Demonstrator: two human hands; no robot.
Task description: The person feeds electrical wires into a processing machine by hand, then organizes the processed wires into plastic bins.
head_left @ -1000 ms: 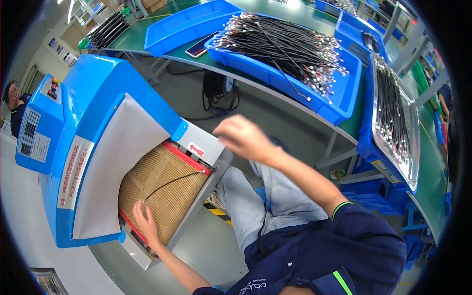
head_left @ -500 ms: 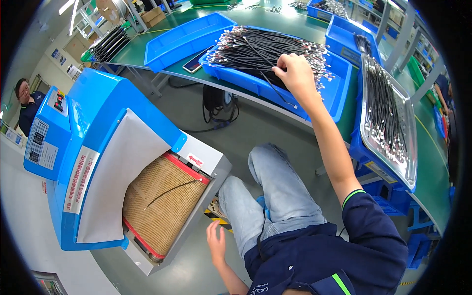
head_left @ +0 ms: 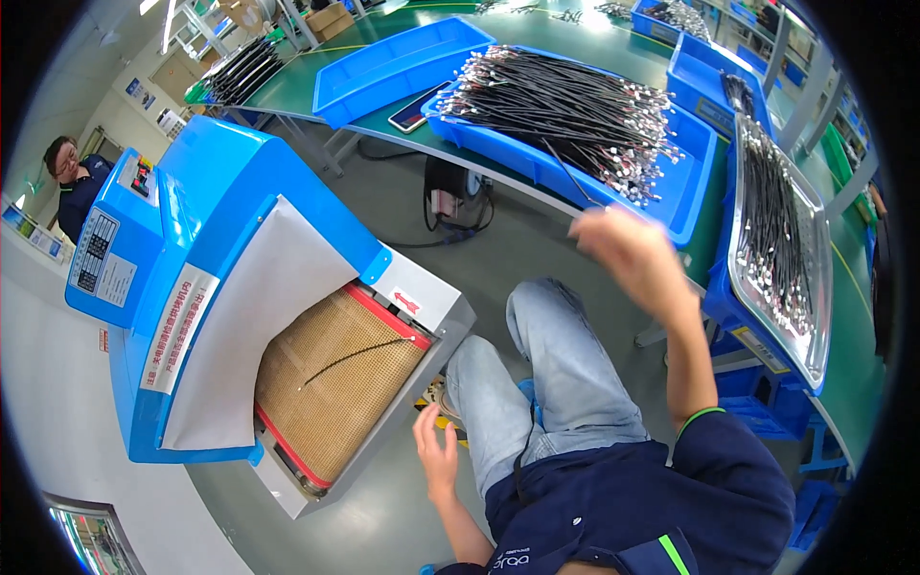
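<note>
My right hand (head_left: 628, 251), smeared by motion, is just off the near edge of a blue tray (head_left: 692, 177) on the green bench. A large heap of black cables (head_left: 565, 110) with white connector ends fills much of that tray. One loose black cable (head_left: 572, 180) slants over the tray's near wall and ends beside my right fingertips; whether they touch it is unclear. My left hand (head_left: 439, 462) is beside my knee, fingers apart and empty. At its left, a single black cable (head_left: 355, 358) lies on the brown mesh conveyor belt (head_left: 326, 422) of a blue machine.
The blue machine (head_left: 216, 182) with a white curtain (head_left: 259, 335) stands at my left. A blue tray (head_left: 402, 72) and a phone (head_left: 410, 117) are on the bench. At right, a metal tray (head_left: 816, 287) holds more cables. Another person (head_left: 77, 187) is at far left.
My right hand has come back from the cable heap toward me, past the tray's near edge. My left hand stays by my knee. The whole view has shifted slightly.
</note>
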